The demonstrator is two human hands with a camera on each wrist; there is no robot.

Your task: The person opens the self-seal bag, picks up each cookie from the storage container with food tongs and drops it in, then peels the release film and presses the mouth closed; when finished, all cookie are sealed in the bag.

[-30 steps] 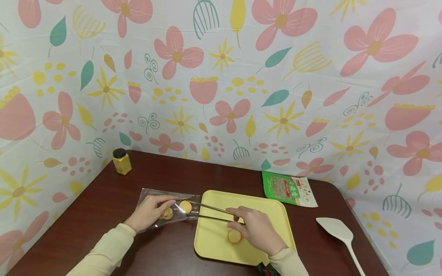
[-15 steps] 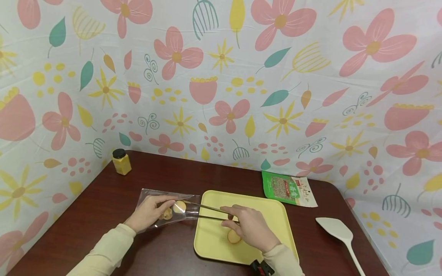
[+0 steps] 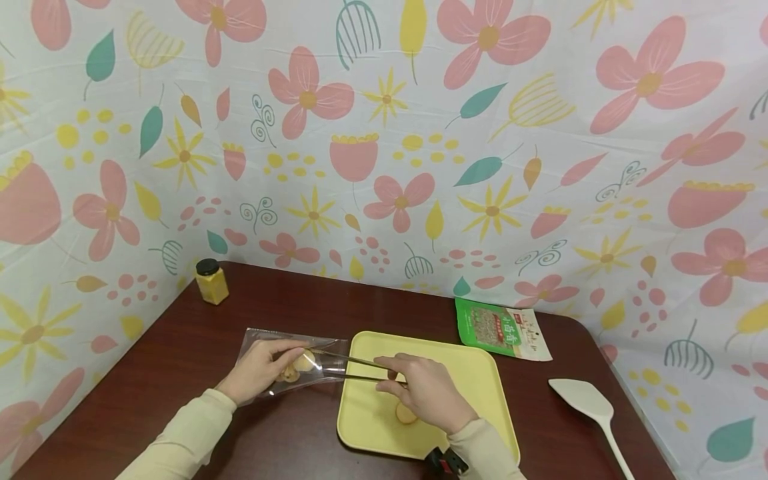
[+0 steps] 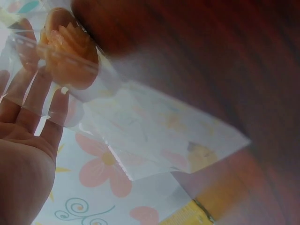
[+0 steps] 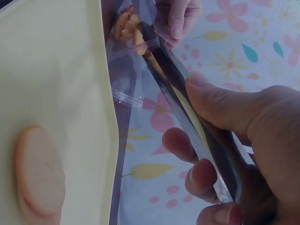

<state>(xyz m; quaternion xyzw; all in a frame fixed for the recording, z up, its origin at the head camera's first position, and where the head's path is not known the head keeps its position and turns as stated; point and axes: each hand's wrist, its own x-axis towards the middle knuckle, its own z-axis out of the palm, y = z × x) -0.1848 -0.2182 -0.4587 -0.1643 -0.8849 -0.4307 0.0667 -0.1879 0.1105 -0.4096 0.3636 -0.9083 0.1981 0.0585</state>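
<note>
My left hand (image 3: 261, 368) pinches the upper edge of a clear plastic bag (image 3: 333, 365) lying left of the yellow tray (image 3: 369, 427). In the left wrist view, a ridged, piped-looking cookie (image 4: 72, 58) shows through the plastic beside the fingers. My right hand (image 3: 427, 393) grips metal tongs (image 5: 180, 89), whose tips reach inside the bag. A round pale cookie (image 3: 305, 361) sits at those tips, beside a browner cookie (image 3: 291, 373). Below the right hand, a round cookie (image 3: 405, 413) lies on the tray; in the right wrist view another edge shows beneath it.
A yellow jar with a black lid (image 3: 212, 281) stands at the table's back left. A green and white packet (image 3: 503, 330) lies behind the tray, and a white spatula (image 3: 585, 399) at the right. A flowered cloth (image 3: 384, 167) hangs behind the table.
My right hand and the tongs have moved left, deeper into the bag. The pale cookie has slid left with the tips, toward the browner one. My left hand has stayed in place.
</note>
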